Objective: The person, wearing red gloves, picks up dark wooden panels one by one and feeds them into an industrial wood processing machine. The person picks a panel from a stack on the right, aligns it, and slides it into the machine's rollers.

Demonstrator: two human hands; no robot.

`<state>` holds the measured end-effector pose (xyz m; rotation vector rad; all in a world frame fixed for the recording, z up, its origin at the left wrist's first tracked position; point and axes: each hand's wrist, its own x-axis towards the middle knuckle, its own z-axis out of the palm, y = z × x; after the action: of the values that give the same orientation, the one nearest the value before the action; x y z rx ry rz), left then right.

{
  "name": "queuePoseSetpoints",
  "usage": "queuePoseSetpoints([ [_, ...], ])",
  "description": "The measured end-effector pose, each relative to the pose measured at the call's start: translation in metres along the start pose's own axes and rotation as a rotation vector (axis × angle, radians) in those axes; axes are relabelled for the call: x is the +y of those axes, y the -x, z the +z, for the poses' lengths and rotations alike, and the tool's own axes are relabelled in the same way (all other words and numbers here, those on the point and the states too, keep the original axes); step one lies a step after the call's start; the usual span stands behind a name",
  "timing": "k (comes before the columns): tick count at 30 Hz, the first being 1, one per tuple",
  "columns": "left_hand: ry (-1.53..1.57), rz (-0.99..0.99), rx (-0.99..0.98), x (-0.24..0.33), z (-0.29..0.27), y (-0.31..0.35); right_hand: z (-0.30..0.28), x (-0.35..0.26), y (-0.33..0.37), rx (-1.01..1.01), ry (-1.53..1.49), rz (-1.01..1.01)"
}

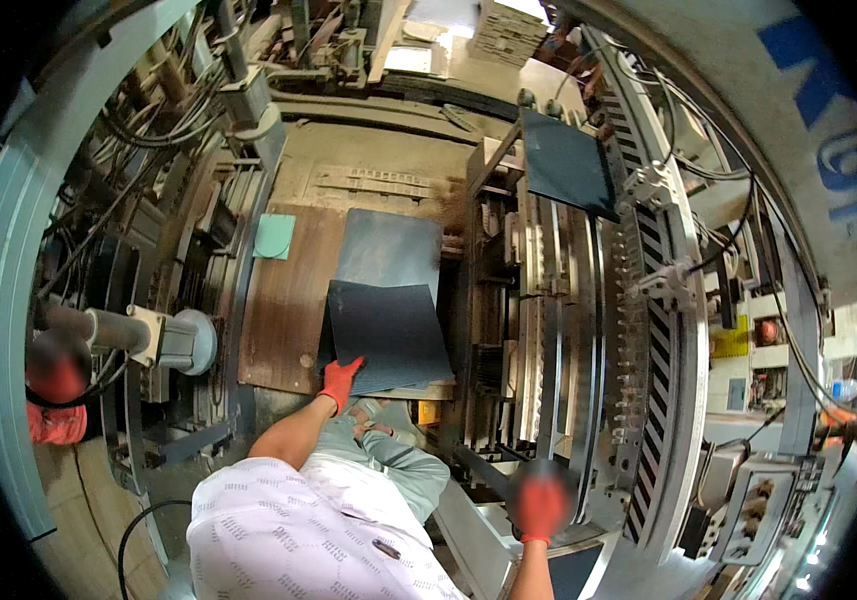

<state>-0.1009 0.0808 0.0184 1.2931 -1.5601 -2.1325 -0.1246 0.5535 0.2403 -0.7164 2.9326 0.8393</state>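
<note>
My left hand [342,381], in a red glove, holds the near-left edge of a dark flat panel [386,325]. This panel lies slightly askew on more dark panels, and a grey-blue panel [392,245] shows beyond it. Beneath them is a brown wooden board [289,290]. My right hand [542,510], also red-gloved, is out to the right beside the machine's rails. Its fingers are blurred, so what it holds, if anything, cannot be made out.
A light green square pad [274,236] lies on the board's far left. Along the right runs a machine with black-and-white striped rails [661,340]; another dark panel [567,165] rests on it. A metal cylinder [187,341] juts in from the left, near a red bundle [57,423].
</note>
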Motion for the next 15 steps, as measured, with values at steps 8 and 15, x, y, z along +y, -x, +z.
queuePoseSetpoints([
  [8, 0.035, 0.191, -0.350, 0.090, 0.059, 0.011, -0.009, -0.007, 0.002, 0.036, -0.266, 0.247],
  [15, 0.360, -0.055, -0.687, 0.186, 0.174, 0.049, 0.004, -0.008, -0.006, 0.105, -0.200, 0.221],
])
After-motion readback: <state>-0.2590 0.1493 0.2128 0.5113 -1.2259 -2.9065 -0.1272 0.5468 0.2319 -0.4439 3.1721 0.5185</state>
